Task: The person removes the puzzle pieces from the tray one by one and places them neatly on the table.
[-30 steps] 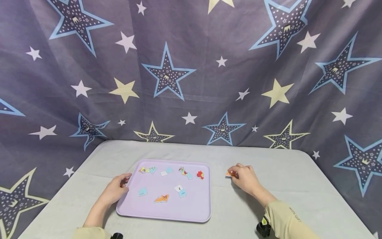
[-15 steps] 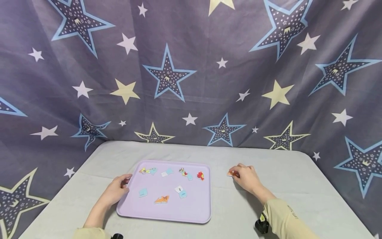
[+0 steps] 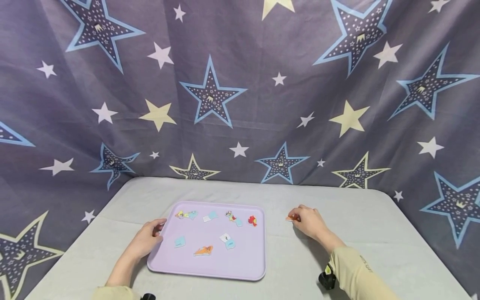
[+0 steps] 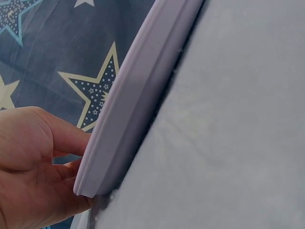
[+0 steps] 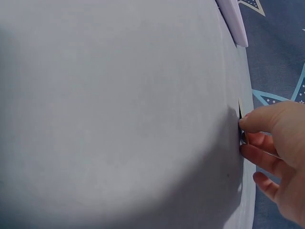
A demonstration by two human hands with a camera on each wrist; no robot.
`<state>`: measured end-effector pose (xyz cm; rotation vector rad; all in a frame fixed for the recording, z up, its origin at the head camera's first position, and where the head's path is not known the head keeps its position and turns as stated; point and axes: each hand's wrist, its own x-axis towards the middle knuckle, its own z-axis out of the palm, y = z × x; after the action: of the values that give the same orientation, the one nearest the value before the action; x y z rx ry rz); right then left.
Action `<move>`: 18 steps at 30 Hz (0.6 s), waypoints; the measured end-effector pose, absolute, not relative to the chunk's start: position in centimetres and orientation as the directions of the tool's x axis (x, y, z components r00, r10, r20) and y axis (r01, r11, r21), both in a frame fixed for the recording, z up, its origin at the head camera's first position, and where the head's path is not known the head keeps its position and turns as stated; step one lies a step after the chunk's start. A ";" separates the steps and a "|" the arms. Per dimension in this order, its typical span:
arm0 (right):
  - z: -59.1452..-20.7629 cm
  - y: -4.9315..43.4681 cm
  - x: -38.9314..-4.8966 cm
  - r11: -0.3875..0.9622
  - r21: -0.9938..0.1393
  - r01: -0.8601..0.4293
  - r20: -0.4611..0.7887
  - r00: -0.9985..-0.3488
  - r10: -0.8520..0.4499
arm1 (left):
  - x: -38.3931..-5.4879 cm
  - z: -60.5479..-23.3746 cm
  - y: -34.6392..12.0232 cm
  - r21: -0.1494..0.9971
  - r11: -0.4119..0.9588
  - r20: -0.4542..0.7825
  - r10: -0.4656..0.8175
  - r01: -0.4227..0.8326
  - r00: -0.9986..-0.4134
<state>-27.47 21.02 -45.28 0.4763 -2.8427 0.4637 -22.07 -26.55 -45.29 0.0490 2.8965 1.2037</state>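
Observation:
My left hand [image 3: 141,241] holds the left rim of a lilac tray [image 3: 168,260], its thumb on the rim in the left wrist view; the other fingers are partly hidden. Right of the tray, my right hand [image 3: 309,223] pinches a small orange puzzle piece [image 3: 289,218] low at the table. Its fingers cover most of that piece, and only a thin edge shows in the right wrist view. On the tray lie several flat printed pieces, among them an orange piece [image 3: 204,251], a light blue piece [image 3: 180,241] and a red piece [image 3: 252,220].
A pale cloth covers the table [image 3: 356,225]. Behind it hangs a dark curtain [image 3: 255,116] with stars. More blue-and-white pieces [image 3: 227,241] and multicoloured pieces [image 3: 186,214] lie spread over the tray.
The orange piece in my right hand has shifted slightly to the right, and a little less of it shows. My left hand and the tray stay in place.

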 end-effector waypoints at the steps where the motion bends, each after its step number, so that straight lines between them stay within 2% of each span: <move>1: -45.3 21.1 -27.5 0.896 -0.275 -0.350 0.265 -0.923 -0.280 | -22.1 -45.3 -26.5 0.710 0.704 0.009 0.033 0.030 -0.999; 18: -45.4 21.2 -27.6 0.879 -0.306 -0.365 0.250 -0.922 -0.296 | -22.0 -45.3 -26.4 0.703 0.711 -0.004 0.026 0.016 -1.000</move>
<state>-27.57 21.22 -45.42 0.5074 -2.8530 0.5207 -22.02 -26.45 -45.33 0.0353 2.8937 1.1877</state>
